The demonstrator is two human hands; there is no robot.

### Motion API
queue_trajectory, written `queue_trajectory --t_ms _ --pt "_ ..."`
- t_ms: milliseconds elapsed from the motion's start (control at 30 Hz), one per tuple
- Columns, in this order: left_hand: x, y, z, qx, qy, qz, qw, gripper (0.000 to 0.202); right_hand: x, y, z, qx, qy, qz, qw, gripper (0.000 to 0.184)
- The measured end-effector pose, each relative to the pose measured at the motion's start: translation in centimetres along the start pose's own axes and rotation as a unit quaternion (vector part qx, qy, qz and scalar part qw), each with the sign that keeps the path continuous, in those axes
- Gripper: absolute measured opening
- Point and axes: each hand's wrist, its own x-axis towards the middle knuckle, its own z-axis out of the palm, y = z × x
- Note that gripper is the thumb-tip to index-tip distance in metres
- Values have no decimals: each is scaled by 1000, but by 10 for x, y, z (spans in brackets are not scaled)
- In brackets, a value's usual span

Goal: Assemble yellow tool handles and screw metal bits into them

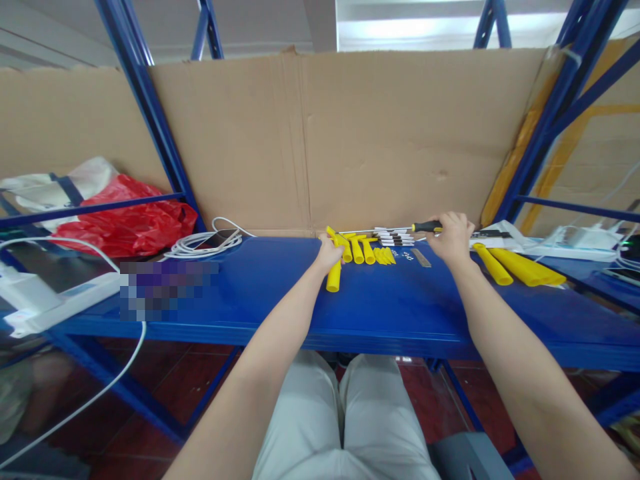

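My left hand (pixel 329 255) is closed around a yellow handle (pixel 334 276) that stands on the blue shelf (pixel 380 307). Just right of it lie several more short yellow handles (pixel 363 250) in a row. My right hand (pixel 451 237) grips a screwdriver (pixel 425 227) with a black and yellow handle, its metal shaft pointing left over the row. Several small black and white pieces (pixel 395 237) lie under the shaft. A small metal strip (pixel 421 258) lies on the shelf between my hands.
Long yellow handles (pixel 520 267) lie right of my right hand. A coiled white cable and a phone (pixel 213 241) sit at the left, a red plastic bag (pixel 127 217) beyond. Cardboard (pixel 350 140) backs the shelf. White chargers (pixel 575 237) sit far right.
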Motion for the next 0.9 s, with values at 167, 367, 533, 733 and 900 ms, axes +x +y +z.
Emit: queue_trajectory --t_ms 167,367,533,733,900 --pt "-1 0 1 1 -1 -3 1000 51 0 -2 -2 7 -2 6 1000 18" --pt "1 -1 0 -1 5 -7 1000 54 0 -1 -1 4 -4 0 1000 18" --pt "0 0 1 -3 5 -6 1000 50 0 -1 -1 12 5 -3 1000 18" --pt "-2 1 0 6 5 -5 1000 46 0 -1 -2 -3 0 6 1000 18" --pt "-1 1 0 10 3 -11 1000 48 0 -3 -3 -8 -4 2 1000 16"
